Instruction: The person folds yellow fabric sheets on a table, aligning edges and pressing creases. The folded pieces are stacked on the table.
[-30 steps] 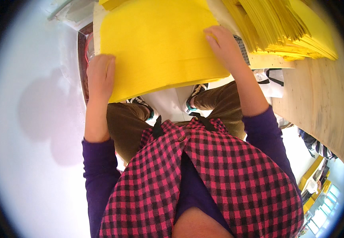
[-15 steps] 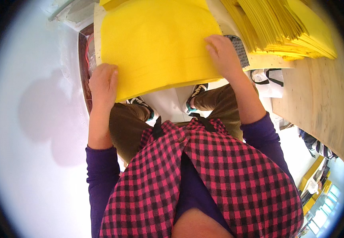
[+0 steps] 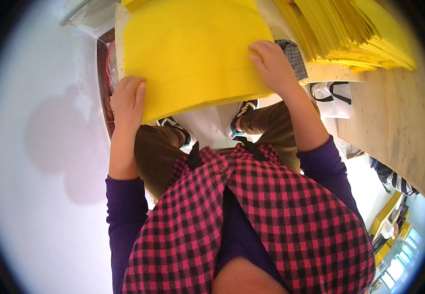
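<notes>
A yellow felt-like sheet lies flat at the near end of the table, its front edge showing some thickness as if layered. My left hand is closed at its left edge near the front corner, thumb on the inner side. At the right edge my right hand is closed too, fingers curled inward over the yellow surface with the thumb below them. The undersides of both grips are hidden.
A tall pile of folded yellow sheets stands at the far right, beside a grey textured pad. Below the table edge hangs a white bag with black handles. A wooden board extends along the right; a white wall borders the left.
Both hands have shifted very slightly away from me, the right one also a touch leftward. The near edge of the yellow sheet sits slightly higher in view.
</notes>
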Motion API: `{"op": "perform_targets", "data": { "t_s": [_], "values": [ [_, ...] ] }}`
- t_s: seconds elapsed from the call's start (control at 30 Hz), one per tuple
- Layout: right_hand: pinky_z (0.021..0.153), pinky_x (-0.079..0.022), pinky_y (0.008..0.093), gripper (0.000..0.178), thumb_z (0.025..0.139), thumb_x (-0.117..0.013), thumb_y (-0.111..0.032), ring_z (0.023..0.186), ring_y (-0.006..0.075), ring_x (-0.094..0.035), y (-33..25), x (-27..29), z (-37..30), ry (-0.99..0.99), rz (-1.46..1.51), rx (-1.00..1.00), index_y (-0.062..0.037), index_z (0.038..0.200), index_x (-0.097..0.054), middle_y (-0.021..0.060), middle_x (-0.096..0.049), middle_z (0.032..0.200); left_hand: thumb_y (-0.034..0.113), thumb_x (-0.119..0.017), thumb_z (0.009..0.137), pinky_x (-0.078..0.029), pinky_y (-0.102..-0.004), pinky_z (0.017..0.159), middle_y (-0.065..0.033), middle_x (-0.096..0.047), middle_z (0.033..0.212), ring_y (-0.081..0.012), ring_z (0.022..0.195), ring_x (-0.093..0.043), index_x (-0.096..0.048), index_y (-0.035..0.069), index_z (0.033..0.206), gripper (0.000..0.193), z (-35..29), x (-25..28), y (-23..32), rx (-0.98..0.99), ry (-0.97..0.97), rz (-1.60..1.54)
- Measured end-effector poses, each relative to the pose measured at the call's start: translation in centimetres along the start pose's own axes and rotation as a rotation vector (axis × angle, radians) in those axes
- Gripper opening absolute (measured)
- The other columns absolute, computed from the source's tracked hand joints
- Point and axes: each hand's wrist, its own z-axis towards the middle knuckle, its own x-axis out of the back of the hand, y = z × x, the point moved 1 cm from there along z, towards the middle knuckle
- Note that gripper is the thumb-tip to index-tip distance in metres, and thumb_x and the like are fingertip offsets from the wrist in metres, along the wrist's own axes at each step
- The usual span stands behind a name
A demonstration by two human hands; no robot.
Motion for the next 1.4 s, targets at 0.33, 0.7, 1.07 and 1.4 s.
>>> {"op": "perform_targets", "data": {
  "t_s": [0.33,0.7,1.07,1.4],
  "values": [
    [0.094,-0.041,0.0433,0.029,0.088,-0.054,-0.021,0.108,0.0363,-0.051,0.7,-0.1,1.4,-0.008,-0.041,-0.056,-0.0011,0.108,-0.060,0.0170,-0.058,0.112,0.017,-0.053,0.091,-0.044,-0.0423,0.079,-0.0152,-0.062,0.094,-0.0352,0.091,-0.057,-0.062,0.002,0.094,0.018,0.4,0.9,-0.3,-0.046,0.049,0.020],
    [0.096,-0.041,0.0434,0.030,0.088,-0.054,-0.021,0.109,0.0361,-0.051,0.7,0.2,2.3,0.020,-0.047,-0.071,-0.0002,0.108,-0.060,0.0171,-0.058,0.113,0.017,-0.054,0.092,-0.045,-0.0404,0.081,-0.0141,-0.061,0.096,-0.0343,0.095,-0.057,-0.063,0.002,0.096,0.018,0.6,1.4,-0.5,0.017,0.048,-0.039],
    [0.098,-0.039,0.0435,0.032,0.088,-0.054,-0.023,0.113,0.0353,-0.050,1.5,0.3,3.5,0.046,-0.059,-0.061,-0.0013,0.112,-0.059,0.0167,-0.057,0.119,0.019,-0.054,0.092,-0.044,-0.0410,0.086,-0.0162,-0.061,0.105,-0.0353,0.100,-0.057,-0.063,0.003,0.102,0.021,0.9,1.3,-1.4,0.057,0.007,-0.075],
    [0.104,-0.034,0.0441,0.046,0.085,-0.061,-0.031,0.125,0.0376,-0.043,0.6,0.6,-1.9,0.050,-0.113,0.046,-0.0019,0.120,-0.056,0.0208,-0.049,0.132,0.038,-0.053,0.091,-0.020,-0.0514,0.110,-0.0126,-0.042,0.142,-0.0316,0.135,-0.034,-0.051,0.010,0.130,0.048,-2.5,0.9,-0.3,-0.010,-0.199,0.166]
  ]
}}
